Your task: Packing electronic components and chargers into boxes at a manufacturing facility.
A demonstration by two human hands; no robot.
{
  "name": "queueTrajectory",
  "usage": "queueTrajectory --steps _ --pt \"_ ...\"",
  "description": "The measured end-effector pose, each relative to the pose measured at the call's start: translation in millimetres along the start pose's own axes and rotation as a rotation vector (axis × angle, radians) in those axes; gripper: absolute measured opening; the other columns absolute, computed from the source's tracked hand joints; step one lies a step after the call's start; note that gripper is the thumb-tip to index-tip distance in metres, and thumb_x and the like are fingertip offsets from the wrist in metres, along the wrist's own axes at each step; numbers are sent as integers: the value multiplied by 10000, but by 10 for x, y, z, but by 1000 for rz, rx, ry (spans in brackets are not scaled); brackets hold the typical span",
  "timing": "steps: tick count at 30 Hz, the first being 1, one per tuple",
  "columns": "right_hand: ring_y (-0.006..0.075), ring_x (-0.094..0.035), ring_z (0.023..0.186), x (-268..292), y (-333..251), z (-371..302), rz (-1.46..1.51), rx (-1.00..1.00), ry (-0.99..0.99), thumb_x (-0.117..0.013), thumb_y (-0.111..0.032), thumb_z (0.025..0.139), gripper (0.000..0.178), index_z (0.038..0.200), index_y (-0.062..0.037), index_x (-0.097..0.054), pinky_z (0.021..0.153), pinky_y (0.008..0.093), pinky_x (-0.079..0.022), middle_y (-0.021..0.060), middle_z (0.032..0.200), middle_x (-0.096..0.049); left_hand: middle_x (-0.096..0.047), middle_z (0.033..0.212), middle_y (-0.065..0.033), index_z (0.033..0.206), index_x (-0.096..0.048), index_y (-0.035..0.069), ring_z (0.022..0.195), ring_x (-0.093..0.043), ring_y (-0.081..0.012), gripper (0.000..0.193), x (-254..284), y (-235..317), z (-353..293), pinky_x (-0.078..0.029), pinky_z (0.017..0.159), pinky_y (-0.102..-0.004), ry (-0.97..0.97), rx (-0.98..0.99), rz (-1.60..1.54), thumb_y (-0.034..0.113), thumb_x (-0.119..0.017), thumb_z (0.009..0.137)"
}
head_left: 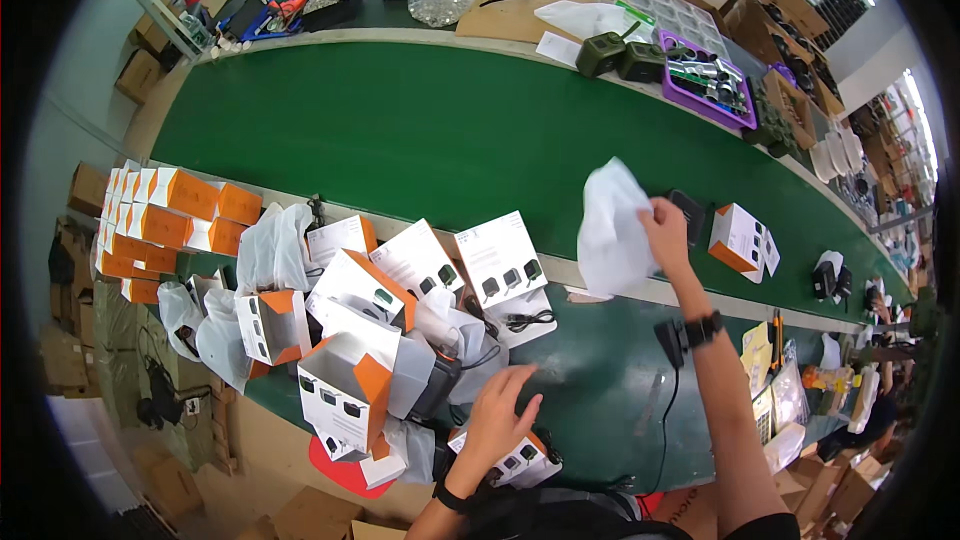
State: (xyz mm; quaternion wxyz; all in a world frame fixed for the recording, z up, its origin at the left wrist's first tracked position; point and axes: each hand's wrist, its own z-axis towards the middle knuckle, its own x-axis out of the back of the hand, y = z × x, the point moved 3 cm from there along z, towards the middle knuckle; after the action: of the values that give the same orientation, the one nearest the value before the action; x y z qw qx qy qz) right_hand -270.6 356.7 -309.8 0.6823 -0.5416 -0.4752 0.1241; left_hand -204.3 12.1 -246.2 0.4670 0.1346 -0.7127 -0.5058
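My right hand (665, 228) is raised over the near edge of the green conveyor belt (450, 130) and grips a white plastic bag (612, 230). A dark flat device (690, 215) lies on the belt just behind that hand. My left hand (497, 418) rests low on a white-and-orange box (520, 462) at the front of the green bench, fingers spread on it. A black cable (668, 380) hangs beside my right forearm.
Open and closed white-and-orange boxes (355, 285), bags and black cords crowd the bench at left; a stack of boxes (160, 220) stands further left. One box (738, 238) sits on the belt at right. Trays (705, 80), tools and cartons line the far side.
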Motion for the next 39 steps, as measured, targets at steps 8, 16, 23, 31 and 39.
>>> queueTrajectory --steps 8,16,23,31,39 --pt "271 -606 703 -322 -232 -50 -463 488 524 -658 -170 759 223 914 -24 -592 665 366 -477 103 742 -614 -567 1059 -157 1107 -563 22 969 -560 -345 339 -44 5 -39 -448 838 -379 -77 53 -11 101 -636 785" --pt "290 -604 797 -1004 -445 -1286 -132 29 -291 -719 -144 675 512 1108 -26 -472 706 350 -489 150 947 -579 -578 1019 -163 1069 -568 17 902 -576 -363 305 -102 -38 3 -472 770 -377 -66 25 -1 83 -639 780" --pt "404 -428 1153 -1111 -817 -795 -139 462 -350 -802 -244 578 897 1303 -27 -320 950 426 -390 215 1318 -338 -585 1000 -162 1056 -574 7 881 -589 -339 293 -134 -81 69 -481 749 -367 -102 29 -1 73 -638 778" --pt "405 -503 1072 -1658 -1033 -391 -42 405 -696 -874 -275 420 994 1296 -166 -415 909 434 -439 225 1249 -402 -590 1038 -133 1063 -591 0 914 -599 -240 266 -192 -163 169 -479 771 -326 -163 156 -139 66 -619 807" --pt "171 -593 848 -1381 -459 -116 505 -195 -713 -838 -203 615 616 1122 -20 -541 728 288 -476 90 948 -623 -358 1363 -142 1220 -486 65 1231 -403 -254 419 -502 -334 502 -374 965 -325 136 159 -277 -2 -565 813"
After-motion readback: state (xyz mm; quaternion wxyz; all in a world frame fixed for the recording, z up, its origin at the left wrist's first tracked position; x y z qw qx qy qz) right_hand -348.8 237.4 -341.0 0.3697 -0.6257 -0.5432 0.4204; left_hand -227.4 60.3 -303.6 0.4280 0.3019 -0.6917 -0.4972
